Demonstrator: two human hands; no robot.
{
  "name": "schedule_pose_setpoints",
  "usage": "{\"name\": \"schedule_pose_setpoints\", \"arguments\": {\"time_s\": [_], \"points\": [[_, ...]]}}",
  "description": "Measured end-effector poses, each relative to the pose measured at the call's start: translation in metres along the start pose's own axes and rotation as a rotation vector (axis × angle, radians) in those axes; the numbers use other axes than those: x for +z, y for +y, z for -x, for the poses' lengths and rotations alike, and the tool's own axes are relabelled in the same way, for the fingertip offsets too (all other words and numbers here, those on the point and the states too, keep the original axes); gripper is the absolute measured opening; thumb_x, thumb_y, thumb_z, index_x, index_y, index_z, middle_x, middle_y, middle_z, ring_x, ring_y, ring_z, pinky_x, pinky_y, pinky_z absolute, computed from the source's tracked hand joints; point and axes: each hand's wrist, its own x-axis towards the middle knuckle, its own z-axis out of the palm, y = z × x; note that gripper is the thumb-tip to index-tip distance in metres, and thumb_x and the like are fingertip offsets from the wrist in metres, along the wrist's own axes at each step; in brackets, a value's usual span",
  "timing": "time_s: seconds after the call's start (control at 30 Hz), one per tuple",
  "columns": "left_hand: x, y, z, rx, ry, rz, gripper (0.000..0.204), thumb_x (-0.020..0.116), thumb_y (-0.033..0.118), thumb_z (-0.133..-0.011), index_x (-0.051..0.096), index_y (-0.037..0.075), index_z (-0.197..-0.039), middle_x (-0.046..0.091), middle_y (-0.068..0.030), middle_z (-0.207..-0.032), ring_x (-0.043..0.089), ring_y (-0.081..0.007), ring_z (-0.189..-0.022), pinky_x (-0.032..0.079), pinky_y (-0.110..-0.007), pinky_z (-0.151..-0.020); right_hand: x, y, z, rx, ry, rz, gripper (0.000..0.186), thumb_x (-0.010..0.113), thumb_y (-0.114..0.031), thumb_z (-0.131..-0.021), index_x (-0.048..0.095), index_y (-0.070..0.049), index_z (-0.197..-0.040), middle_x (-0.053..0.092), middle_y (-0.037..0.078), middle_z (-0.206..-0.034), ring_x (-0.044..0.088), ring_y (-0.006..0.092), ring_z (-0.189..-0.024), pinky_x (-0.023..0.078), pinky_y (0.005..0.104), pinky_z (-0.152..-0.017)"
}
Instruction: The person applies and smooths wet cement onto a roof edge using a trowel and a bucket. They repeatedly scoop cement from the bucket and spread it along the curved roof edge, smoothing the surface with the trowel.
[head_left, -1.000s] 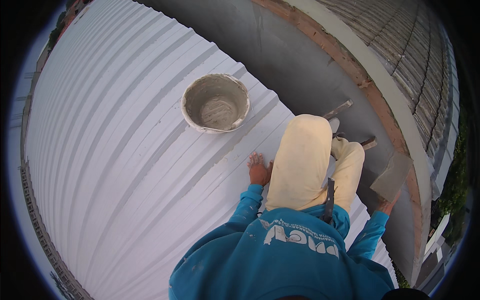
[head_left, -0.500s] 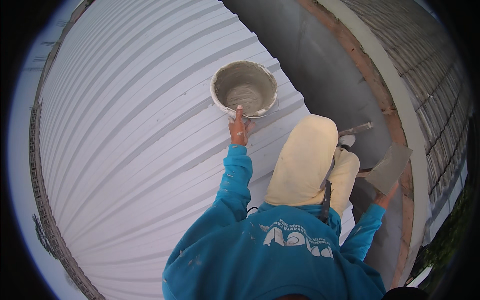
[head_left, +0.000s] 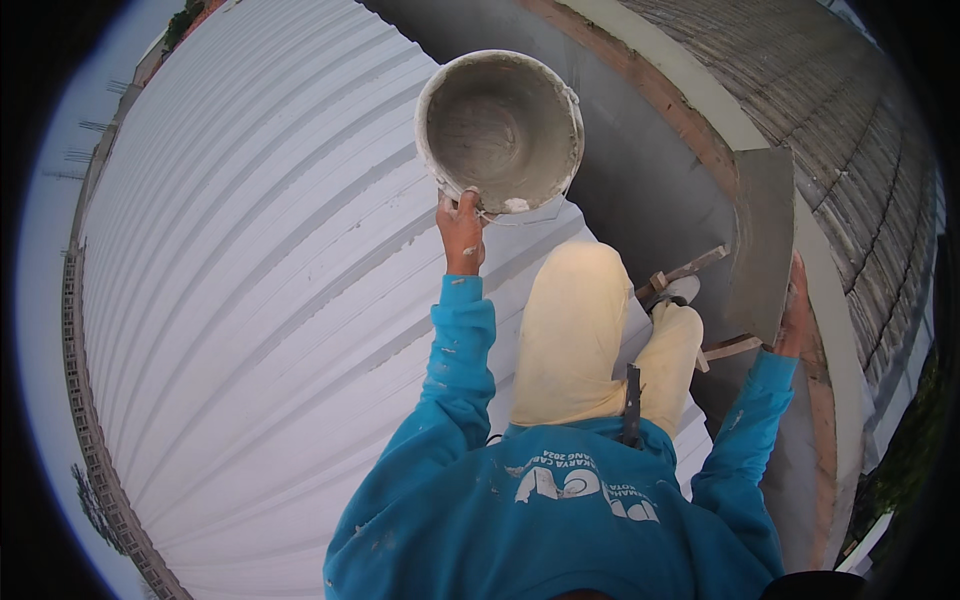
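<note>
My left hand [head_left: 463, 233] is closed on the near rim of a round, cement-smeared bucket [head_left: 548, 105]. The bucket is tilted with its mouth toward me, and a thin grey cement coating shows inside. A thin wire handle [head_left: 530, 221] hangs by its near side. On the right, my right hand [head_left: 797, 310] is closed at the lower edge of a flat, rectangular, grey plastering float [head_left: 762, 235]. The float stands steeply tilted in front of the wall top; its grip and most of my fingers are hidden behind it.
Ribbed white metal roofing [head_left: 280, 270] spreads to the left. A grey plastered trough [head_left: 640, 140] runs along its edge, bordered by a wall with exposed brick [head_left: 690, 125]. Wooden pieces [head_left: 697, 264] jut out near my foot. Dark corrugated roofing [head_left: 840, 150] lies beyond the wall.
My left hand has moved the bucket forward, and its mouth tips more toward me. My right hand has brought the float forward and turned it steeper, over the wall's edge.
</note>
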Motion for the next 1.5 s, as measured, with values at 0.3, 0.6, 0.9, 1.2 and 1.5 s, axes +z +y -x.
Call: {"name": "schedule_pose_setpoints", "arguments": {"time_s": [0.3,0.6,0.9,1.2,1.5], "points": [[0.124,0.026,0.042,0.247,-0.278,-0.149,0.049,0.058,0.011,-0.092,0.049,-0.011,-0.135,0.064,-0.0095,-0.105,0.057,-0.016,-0.092,0.047,-0.029,-0.083,0.125,-0.105,-0.051,-0.508,-0.244,1.028,0.054,0.071,-0.031,-0.087,0.059,-0.01,-0.135,0.064,0.017,-0.125,0.061,0.0358,-0.111,0.046,0.0434,-0.099],[0.169,-0.019,0.1,0.247,-0.4,-0.291,0.049,0.057,0.006,-0.09,0.05,-0.01,-0.136,0.065,-0.0107,-0.114,0.058,-0.0147,-0.1,0.045,-0.027,-0.091,0.109,-0.039,-0.091,-0.757,-0.078,1.667,0.034,0.065,-0.023,-0.088,0.067,-0.013,-0.12,0.062,0.014,-0.119,0.057,0.0312,-0.111,0.049,0.0434,-0.086],[0.173,-0.061,0.105,0.303,-0.45,-0.234,0.048,0.055,0.001,-0.09,0.051,-0.008,-0.136,0.065,-0.0096,-0.117,0.058,-0.0146,-0.104,0.045,-0.027,-0.095,0.082,0.015,-0.084,-0.708,0.086,1.74,0.019,0.058,-0.017,-0.088,0.074,-0.008,-0.095,0.063,0.014,-0.101,0.06,0.0306,-0.1,0.05,0.0434,-0.08],[0.169,-0.061,0.105,0.217,-0.526,-0.218,0.051,0.054,-0.003,-0.089,0.047,-0.008,-0.139,0.064,-0.0108,-0.12,0.057,-0.0141,-0.104,0.044,-0.026,-0.094,0.08,-0.008,-0.051,-0.082,-0.094,1.285,0.045,0.071,-0.026,-0.08,0.067,-0.003,-0.118,0.065,0.024,-0.113,0.061,0.0368,-0.11,0.049,0.0456,-0.089],[0.166,-0.07,0.096,0.172,-0.553,-0.134,0.048,0.055,-0.004,-0.088,0.049,-0.01,-0.136,0.064,-0.0108,-0.117,0.056,-0.0138,-0.103,0.043,-0.026,-0.093,0.108,-0.007,-0.068,-0.533,0.218,1.359,0.038,0.067,-0.021,-0.084,0.067,-0.006,-0.118,0.061,0.02,-0.097,0.062,0.0359,-0.094,0.053,0.0472,-0.074]]}}
